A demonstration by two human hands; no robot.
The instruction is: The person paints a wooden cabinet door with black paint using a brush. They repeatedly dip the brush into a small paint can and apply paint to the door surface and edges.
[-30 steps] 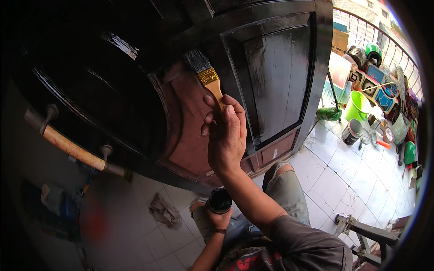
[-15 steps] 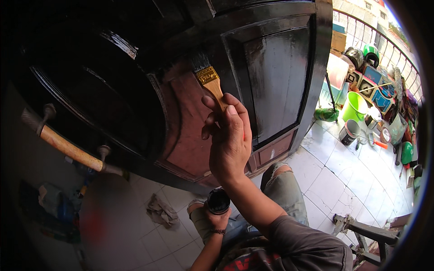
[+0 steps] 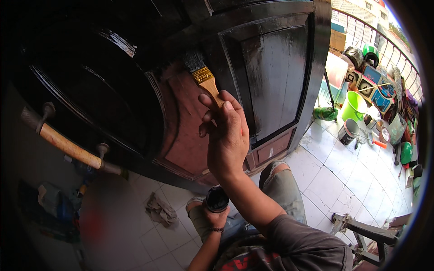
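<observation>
My right hand (image 3: 228,140) grips the wooden handle of a flat paintbrush (image 3: 204,79) with a gold-coloured ferrule. Its dark bristles touch the panelled door (image 3: 212,34) at the border between wet black paint and a bare reddish-brown panel (image 3: 185,124). Low by my knee, my left hand (image 3: 218,219) is wrapped round a small dark cup (image 3: 217,200) with black paint in it. Glossy black covers most of the door, while a lower panel (image 3: 272,148) at the right is still brown.
A long curved door handle (image 3: 70,147) juts out at the left. A crumpled rag (image 3: 161,210) lies on the tiles. To the right stand a green bucket (image 3: 354,106), a paint can (image 3: 348,131), helmets (image 3: 371,55) and boxes. A dark metal frame (image 3: 368,230) is at the lower right.
My right hand and the brush have shifted slightly to the left, with the bristles moving up and left along the dark paint edge. My left hand still holds the cup.
</observation>
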